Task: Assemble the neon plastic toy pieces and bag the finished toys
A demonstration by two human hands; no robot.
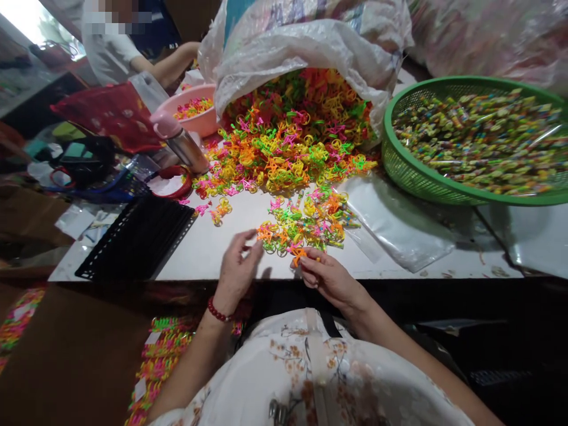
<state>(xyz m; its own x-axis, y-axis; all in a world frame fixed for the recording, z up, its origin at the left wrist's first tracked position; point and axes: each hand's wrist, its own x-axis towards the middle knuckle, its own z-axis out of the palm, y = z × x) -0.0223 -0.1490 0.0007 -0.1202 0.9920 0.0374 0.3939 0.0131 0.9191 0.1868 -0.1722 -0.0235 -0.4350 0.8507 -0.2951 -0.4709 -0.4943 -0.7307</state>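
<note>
An orange plastic toy piece (297, 255) is pinched between the fingertips of my right hand (326, 275), just above the table's front edge. My left hand (239, 263), a red bead bracelet at its wrist, hovers with curved fingers apart and nothing visible in them. Its fingertips are beside a small pile of bright plastic pieces (313, 219), some mixed with thin patterned sticks. Behind that, a much larger heap of the same pieces (284, 157) spills from the mouth of a white plastic sack (275, 53).
At right, a green basket (394, 157) holds many wrapped sticks, with clear plastic bags (399, 225) before it. Left are a black slotted rack (137, 236), a steel bottle (189, 151), a red tape roll (177, 183) and a pink bowl (206, 123). Another person (110, 56) sits beyond.
</note>
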